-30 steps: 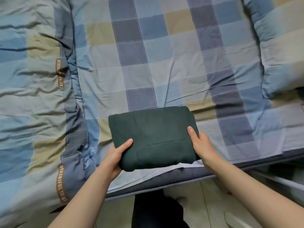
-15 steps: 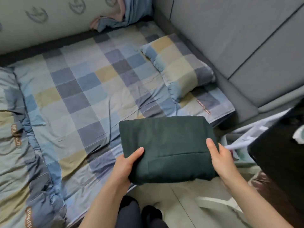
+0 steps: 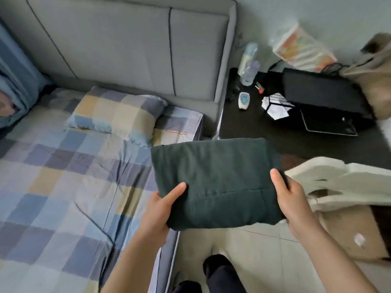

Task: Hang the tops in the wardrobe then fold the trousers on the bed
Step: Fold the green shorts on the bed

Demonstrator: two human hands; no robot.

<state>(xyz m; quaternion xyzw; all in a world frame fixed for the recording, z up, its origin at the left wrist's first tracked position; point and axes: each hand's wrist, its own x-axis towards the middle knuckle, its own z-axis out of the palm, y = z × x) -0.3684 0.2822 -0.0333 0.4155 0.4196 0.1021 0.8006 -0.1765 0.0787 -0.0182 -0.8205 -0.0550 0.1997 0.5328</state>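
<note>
The folded dark green trousers (image 3: 213,178) have moved off the bed (image 3: 63,187) and are now held in the air past its corner, over the floor. The left hand (image 3: 157,210) and right hand (image 3: 293,199) grip the two sides, thumbs on top.
</note>
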